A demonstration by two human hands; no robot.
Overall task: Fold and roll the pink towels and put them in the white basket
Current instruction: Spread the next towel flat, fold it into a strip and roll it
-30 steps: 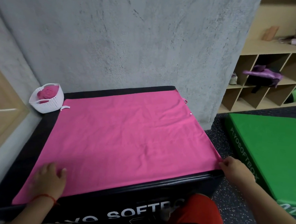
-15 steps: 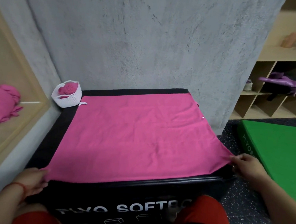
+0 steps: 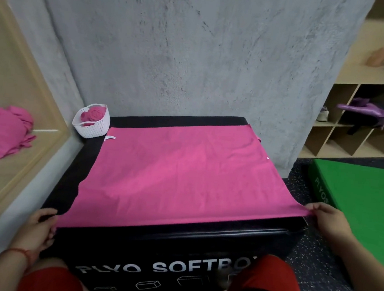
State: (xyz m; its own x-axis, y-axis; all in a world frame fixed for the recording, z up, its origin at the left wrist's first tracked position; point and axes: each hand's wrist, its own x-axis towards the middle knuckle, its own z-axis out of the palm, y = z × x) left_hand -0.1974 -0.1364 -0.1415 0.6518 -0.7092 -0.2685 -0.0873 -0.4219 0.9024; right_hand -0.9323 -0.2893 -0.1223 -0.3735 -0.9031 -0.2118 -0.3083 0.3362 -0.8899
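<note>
**mat_k:** Head cam: the pink towel (image 3: 183, 179) lies flat over the top of the black plyo soft box (image 3: 176, 249), with its near hem along the box's front lip. The left hand (image 3: 37, 231) pinches the near left corner and the right hand (image 3: 329, 223) pinches the near right one, fingers curled onto the cloth. Looks to me like the first fold is up next. Tips?

**rollo:** I'd lift both corners together and carry them level to the far edge, so corner lands on corner. Keep the hem taut between the hands, or the middle sags and the crease goes crooked. Then smooth from the crease outward before the next fold, and roll tight.

**mat_k:** What's the cloth like?

**rollo:** Thin, matte and limp, with faint wrinkles and a small white tag (image 3: 109, 138) at the far left corner. My guess is microfibre, so it'll drape rather than hold a line. The box skin is smooth and a bit shiny, so the towel may slide if you tug.

**mat_k:** And the drop-off?

**rollo:** The white basket (image 3: 94, 127) sits on the box's far left corner, just beside that tag. It's woven-look plastic, and one rolled towel (image 3: 94, 113) is already in it, spiral end up like a rose. A crumpled heap of pink towels (image 3: 2, 131) waits on the wooden ledge (image 3: 6, 186) to the left, well apart.
</note>
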